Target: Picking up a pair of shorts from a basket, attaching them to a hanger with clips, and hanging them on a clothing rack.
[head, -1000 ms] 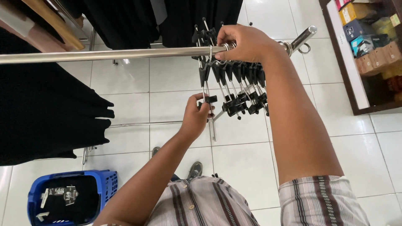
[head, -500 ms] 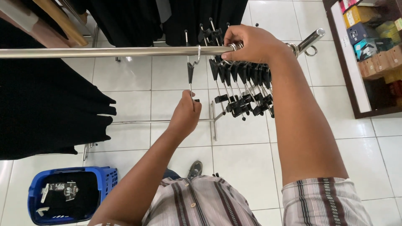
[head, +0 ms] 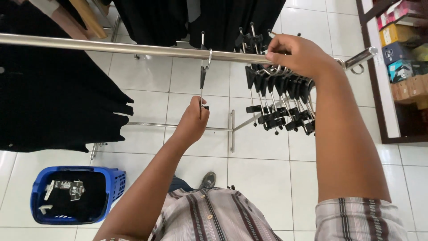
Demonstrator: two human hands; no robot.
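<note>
A single clip hanger [head: 203, 78] hangs from the rail [head: 111, 46], pinched by the left hand [head: 194, 120]; the right hand [head: 298, 56] grips the bunched hangers [head: 278, 98].

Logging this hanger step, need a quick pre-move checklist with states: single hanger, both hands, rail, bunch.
1. Single clip hanger hooked over the rail: ok.
2. Left hand gripping its lower end: ok.
3. Right hand on the rail, at the hanger bunch: ok.
4. Gap between single hanger and bunch: ok.
5. Single hanger's clips free of garment: ok.
6. Bunch hooks untangled: cannot tell.
</note>
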